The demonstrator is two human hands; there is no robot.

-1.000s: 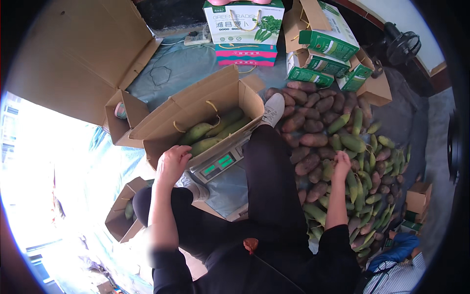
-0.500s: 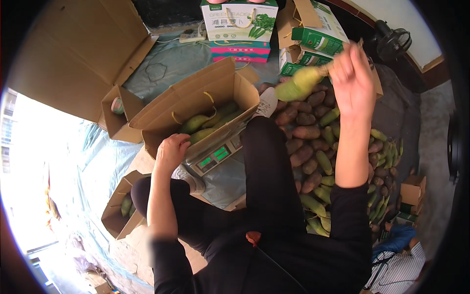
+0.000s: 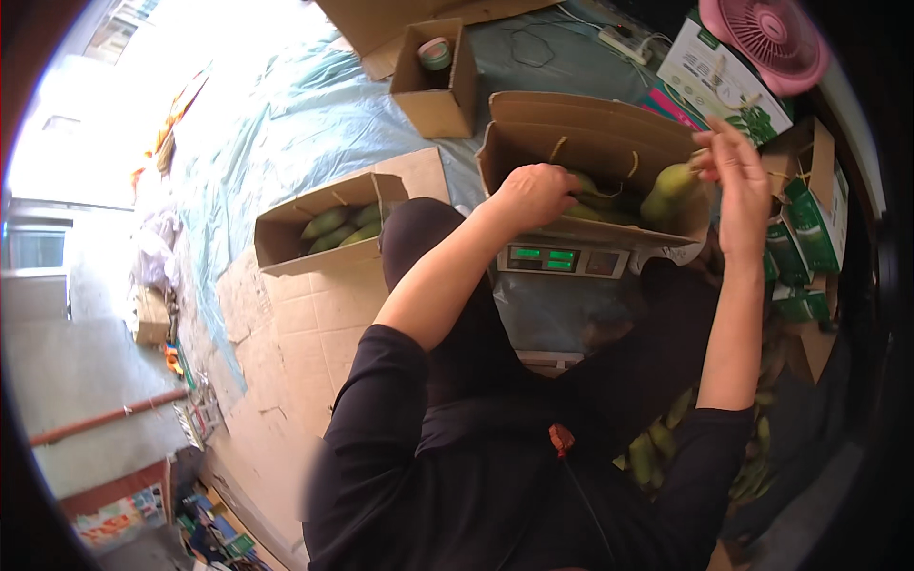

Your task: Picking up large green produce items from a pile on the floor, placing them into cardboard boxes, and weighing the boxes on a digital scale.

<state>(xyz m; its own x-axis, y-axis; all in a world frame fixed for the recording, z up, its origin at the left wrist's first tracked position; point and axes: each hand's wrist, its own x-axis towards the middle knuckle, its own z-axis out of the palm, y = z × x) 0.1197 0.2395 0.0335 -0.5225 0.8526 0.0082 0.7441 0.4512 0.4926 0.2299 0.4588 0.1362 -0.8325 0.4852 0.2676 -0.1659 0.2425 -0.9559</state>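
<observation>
An open cardboard carton (image 3: 581, 116) with rope handles stands on a digital scale (image 3: 562, 259) whose display glows green. Several green radishes (image 3: 600, 202) lie inside. My left hand (image 3: 538, 197) is curled over the carton's near wall at its left part, its fingertips by the radishes. At the carton's right end my right hand (image 3: 738, 186) pinches a thick green radish (image 3: 669, 190) by its stem end. That radish hangs tilted inside the carton, its lower tip hidden behind the near wall.
Left of my knee sits a smaller carton (image 3: 324, 259) of green radishes. A small box (image 3: 433, 109) holding a round tub (image 3: 435, 54) stands behind. At right are a pink fan (image 3: 766, 43), a printed gift box (image 3: 719, 81) and green-and-white boxes (image 3: 814, 224). More radishes (image 3: 652, 455) lie by my right leg.
My right hand has brought the radish from above the vegetable pile at right into the carton. The view has swung left. My left hand stays at the carton's near wall.
</observation>
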